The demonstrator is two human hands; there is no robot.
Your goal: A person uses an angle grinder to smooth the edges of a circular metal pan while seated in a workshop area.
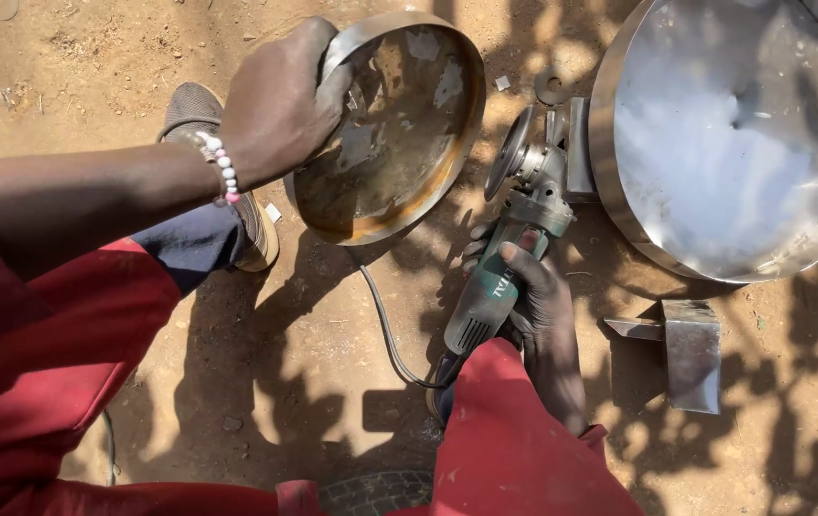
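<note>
Left hand [280, 105] clamps the rim of a small rusty pan [390, 129], tilted up off the dirt. Right hand [538, 296] grips a green grinder [509, 253], disc just beside the pan, big steel pan [724, 134] alongside.

Left hand [280, 105] at 11 o'clock, fingers curled tight over a rim, wrist bent, forearm running in from 9 o'clock, beaded band at wrist. Right hand [538, 296] just R of ctr, at 4 o'clock from the left, fingers wrapped shut, red-sleeved forearm rising from 6 o'clock.
</note>
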